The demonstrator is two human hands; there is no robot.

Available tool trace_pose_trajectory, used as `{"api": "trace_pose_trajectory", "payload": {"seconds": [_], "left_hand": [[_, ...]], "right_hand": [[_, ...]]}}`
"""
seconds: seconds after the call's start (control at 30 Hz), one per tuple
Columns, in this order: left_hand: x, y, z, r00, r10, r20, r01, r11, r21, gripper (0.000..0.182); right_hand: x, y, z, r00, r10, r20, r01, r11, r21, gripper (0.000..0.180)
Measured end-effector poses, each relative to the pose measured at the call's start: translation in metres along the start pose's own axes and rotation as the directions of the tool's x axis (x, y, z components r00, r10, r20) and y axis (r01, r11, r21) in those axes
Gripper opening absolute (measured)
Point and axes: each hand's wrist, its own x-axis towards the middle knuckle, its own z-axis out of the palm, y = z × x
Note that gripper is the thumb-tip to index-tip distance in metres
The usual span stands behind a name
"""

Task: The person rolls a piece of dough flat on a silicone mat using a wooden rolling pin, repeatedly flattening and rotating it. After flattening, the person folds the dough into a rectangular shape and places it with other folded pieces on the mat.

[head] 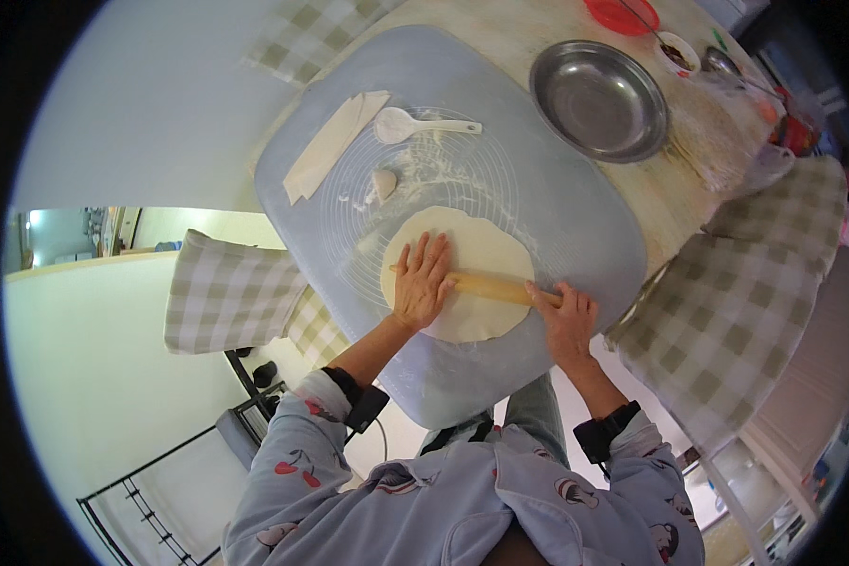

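Observation:
A wooden rolling pin [492,287] lies across a round sheet of rolled dough [477,247], near the front of a grey silicone mat [573,212]. My right hand [569,318] grips the pin's right end, just past the dough's edge. My left hand [422,279] is laid flat over the left part of the pin, its fingers extended and slightly apart. Beneath that palm the pin is hidden, with its thin left tip showing beyond. Behind the sheet sits a small piece of dough [384,185].
Farther back on the mat are folded dough strips [336,147] and a white spoon [424,126] amid scattered flour. A metal basin [600,101] stands right of it. Beyond are a red lid [622,15] and a small bowl [678,55]. Checkered cloth [743,318] hangs at right.

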Motion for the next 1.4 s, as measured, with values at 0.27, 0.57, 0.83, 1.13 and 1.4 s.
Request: {"api": "trace_pose_trajectory", "payload": {"seconds": [0.27,0.57,0.83,1.13,1.4], "left_hand": [[0.153,-0.074,0.057,0.923,-0.092,-0.374,0.184,0.959,0.218,0.060],[-0.037,-0.008,-0.001,0.732,-0.681,0.008,0.681,0.732,0.009,0.065],[0.042,-0.144,0.025,0.602,-0.653,-0.460,0.744,0.668,0.026,0.071],[-0.116,0.016,0.012,0.829,-0.559,0.024,0.560,0.828,-0.029,0.081],[0.010,-0.133,0.014,0.641,-0.681,-0.354,0.740,0.671,0.047,0.075]], "right_hand": [[0.115,0.054,0.031,0.989,-0.078,-0.125,0.066,0.993,-0.102,0.049],[0.093,-0.001,0.017,0.912,-0.406,0.057,0.389,0.901,0.194,0.049],[0.231,-0.032,0.077,0.948,-0.316,-0.024,0.316,0.949,-0.003,0.049],[0.076,-0.009,0.022,0.876,-0.468,0.117,0.477,0.877,-0.065,0.047],[0.224,-0.035,0.091,0.923,-0.382,0.036,0.384,0.920,-0.078,0.052]]}}
